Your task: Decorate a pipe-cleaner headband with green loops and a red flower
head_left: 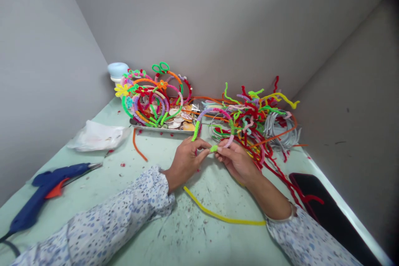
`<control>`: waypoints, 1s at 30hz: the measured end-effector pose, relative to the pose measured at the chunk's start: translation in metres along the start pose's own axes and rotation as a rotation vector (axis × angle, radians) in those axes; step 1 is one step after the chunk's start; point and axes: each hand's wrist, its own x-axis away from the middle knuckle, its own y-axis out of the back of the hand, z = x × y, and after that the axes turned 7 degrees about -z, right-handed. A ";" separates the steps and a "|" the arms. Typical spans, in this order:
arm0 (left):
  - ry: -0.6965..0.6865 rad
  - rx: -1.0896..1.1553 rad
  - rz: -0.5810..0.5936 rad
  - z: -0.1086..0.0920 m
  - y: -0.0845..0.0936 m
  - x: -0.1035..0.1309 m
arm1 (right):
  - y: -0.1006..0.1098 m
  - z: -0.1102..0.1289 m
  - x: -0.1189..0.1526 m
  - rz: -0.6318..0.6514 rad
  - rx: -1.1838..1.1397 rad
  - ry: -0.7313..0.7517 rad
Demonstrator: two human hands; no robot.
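Observation:
A headband (217,110) wrapped in purple, pink and green pipe cleaner arches up behind my two hands. My right hand (238,160) is closed around its lilac end, thumb and forefinger pinched. Between the fingertips of both hands is a small bright green bit of pipe cleaner (213,148). My left hand (185,158) pinches this bit from the left, its fingers pressed together. The headband's other end, bright green, passes down behind my left hand, where it is partly hidden. On the table below the hands lies a yellow pipe cleaner (218,216), its right end at my right sleeve.
A metal tray (162,129) holds shell-like pieces, with several finished headbands (152,95) piled over it. Tangled pipe cleaners (249,112) and a coil of grey wire (282,131) lie at the right. A blue glue gun (40,195), a plastic bag (98,135) and a dark phone (330,216) flank the arms.

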 end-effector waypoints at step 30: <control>0.332 0.182 0.106 0.001 -0.003 0.003 | -0.004 -0.001 0.003 -0.017 0.482 0.194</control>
